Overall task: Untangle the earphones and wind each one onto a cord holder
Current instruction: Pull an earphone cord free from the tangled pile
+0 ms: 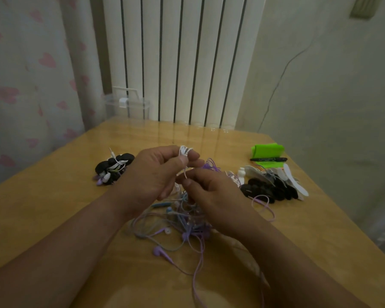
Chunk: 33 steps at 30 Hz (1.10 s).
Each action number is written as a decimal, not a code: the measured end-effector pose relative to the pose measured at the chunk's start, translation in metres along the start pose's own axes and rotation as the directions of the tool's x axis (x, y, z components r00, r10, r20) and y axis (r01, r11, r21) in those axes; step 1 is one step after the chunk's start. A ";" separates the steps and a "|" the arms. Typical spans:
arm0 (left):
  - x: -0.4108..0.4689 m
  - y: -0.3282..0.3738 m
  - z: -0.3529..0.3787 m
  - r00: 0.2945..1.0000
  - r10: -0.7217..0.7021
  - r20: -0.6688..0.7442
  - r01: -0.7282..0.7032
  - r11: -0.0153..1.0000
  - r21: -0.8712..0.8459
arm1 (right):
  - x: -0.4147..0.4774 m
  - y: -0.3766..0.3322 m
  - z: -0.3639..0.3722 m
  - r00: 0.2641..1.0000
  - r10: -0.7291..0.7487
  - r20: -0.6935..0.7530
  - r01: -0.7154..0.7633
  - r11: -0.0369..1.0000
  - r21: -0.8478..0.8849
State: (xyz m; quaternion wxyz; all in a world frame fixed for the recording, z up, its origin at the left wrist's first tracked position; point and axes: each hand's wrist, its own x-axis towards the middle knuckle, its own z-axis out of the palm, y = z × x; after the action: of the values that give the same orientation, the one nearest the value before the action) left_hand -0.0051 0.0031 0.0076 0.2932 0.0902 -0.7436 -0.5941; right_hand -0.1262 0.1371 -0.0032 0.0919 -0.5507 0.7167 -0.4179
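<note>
Above the tangle (178, 221), our left hand (151, 174) pinches the white coil (185, 150); our right hand (209, 192), just below, pinches its tail.

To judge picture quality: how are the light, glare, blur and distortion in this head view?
Head view: dim light; the radiator reflects as glare on the glossy table's far edge; wide-angle bending at the borders; the earphone tangle and white earphone cord look slightly blurred.

Dim light here; my glossy wooden table (53, 207) stands before a white ribbed radiator (182, 63), heart-patterned curtain (27, 85) to my left, pale wall (331, 85) on my right.
</note>
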 end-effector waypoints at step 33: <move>0.000 -0.008 0.004 0.994 0.075 -0.084 -0.053 0.969 0.240 | 0.002 0.001 0.004 0.994 0.095 -0.046 -0.090 0.991 0.095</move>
State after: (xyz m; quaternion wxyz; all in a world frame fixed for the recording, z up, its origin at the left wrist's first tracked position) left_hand -0.0086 0.0044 -0.0007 0.3335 0.1281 -0.7973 -0.4865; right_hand -0.1251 0.1338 -0.0054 0.1184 -0.5013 0.7234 -0.4597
